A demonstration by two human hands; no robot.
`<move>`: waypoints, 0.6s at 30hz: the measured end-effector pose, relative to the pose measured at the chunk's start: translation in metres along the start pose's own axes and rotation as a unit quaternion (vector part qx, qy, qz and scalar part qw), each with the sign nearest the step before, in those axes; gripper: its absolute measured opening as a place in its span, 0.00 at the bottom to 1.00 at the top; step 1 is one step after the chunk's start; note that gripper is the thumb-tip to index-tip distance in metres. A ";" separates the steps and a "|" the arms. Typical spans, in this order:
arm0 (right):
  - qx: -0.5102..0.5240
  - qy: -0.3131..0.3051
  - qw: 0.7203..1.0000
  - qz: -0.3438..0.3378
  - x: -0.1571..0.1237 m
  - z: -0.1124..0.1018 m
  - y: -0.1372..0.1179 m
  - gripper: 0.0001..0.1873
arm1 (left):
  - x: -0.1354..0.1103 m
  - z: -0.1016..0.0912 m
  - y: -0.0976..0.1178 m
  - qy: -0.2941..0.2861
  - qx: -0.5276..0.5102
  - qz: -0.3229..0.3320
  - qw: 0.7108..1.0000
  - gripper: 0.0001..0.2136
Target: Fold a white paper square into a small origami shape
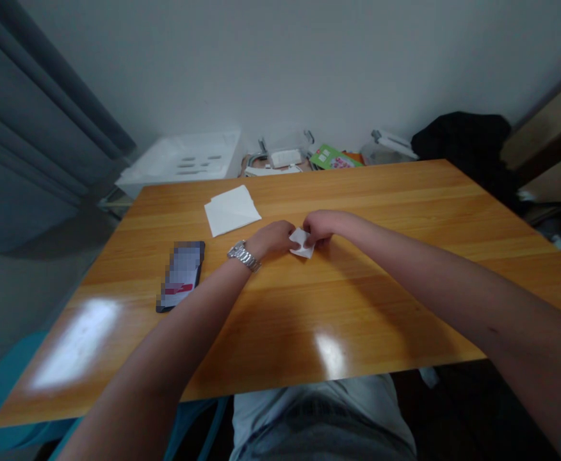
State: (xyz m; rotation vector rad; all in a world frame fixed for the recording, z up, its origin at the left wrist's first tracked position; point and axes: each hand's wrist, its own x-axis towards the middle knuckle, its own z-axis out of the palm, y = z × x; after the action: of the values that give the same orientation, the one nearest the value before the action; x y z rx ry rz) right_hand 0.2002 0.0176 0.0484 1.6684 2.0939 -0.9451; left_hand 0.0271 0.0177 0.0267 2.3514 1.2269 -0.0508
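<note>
Bare forearms (434,288) reached over the counter (271,346), both cut off by the frame; lap (319,422) below, dim. Dark-edged phone (182,275) lay beside the left forearm, its screen blurred into blocks, unreadable. Silver watch (244,255) on left wrist. Left hand (276,235) and right hand (319,224) were nearly closed, fingers curled, pinching a small white paper (301,251) between them, on or just above the counter; could not tell which. Step in hand, by my reading: working the paper, perhaps folding or creasing. Next move seemed to call for steady fingertips on one side, light pressure from the other. Fingertips were partly hidden; any fold lines too small to make out. Beyond, left: larger white sheets (232,210), count unclear. Past the far edge, a white tray (184,153), a green booklet (331,157) and a dark heap (463,137), its nature unclear.
</note>
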 end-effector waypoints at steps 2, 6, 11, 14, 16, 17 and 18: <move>0.009 -0.008 1.000 0.006 0.000 -0.002 -0.001 0.14 | 0.003 0.000 0.000 0.004 0.010 -0.008 1.000 0.13; 0.015 -0.019 1.000 0.019 -0.002 -0.005 -0.006 0.16 | 0.010 -0.002 0.000 0.001 0.031 -0.016 0.999 0.16; 0.019 -0.028 0.999 0.036 -0.007 -0.006 -0.009 0.18 | 0.014 -0.008 0.002 -0.039 0.041 -0.009 0.998 0.20; 0.042 -0.045 0.997 0.040 -0.010 -0.003 -0.008 0.19 | 0.013 -0.010 0.003 -0.051 0.037 0.000 0.998 0.19; 0.066 -0.063 0.995 0.040 -0.010 0.000 -0.006 0.19 | 0.013 -0.009 0.003 -0.047 0.039 -0.003 0.998 0.19; 0.079 -0.069 0.994 0.038 -0.010 0.002 -0.005 0.18 | 0.013 -0.009 0.002 -0.043 0.041 -0.004 0.998 0.20; 0.092 -0.072 0.993 0.035 -0.009 0.003 -0.004 0.18 | 0.012 -0.008 0.002 -0.038 0.043 -0.006 0.998 0.20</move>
State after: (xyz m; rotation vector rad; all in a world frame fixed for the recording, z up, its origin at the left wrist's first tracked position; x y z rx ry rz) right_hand 0.1986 0.0085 0.0528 1.6929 1.8910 -1.2292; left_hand 0.0344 0.0299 0.0315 2.3928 1.2250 -0.1982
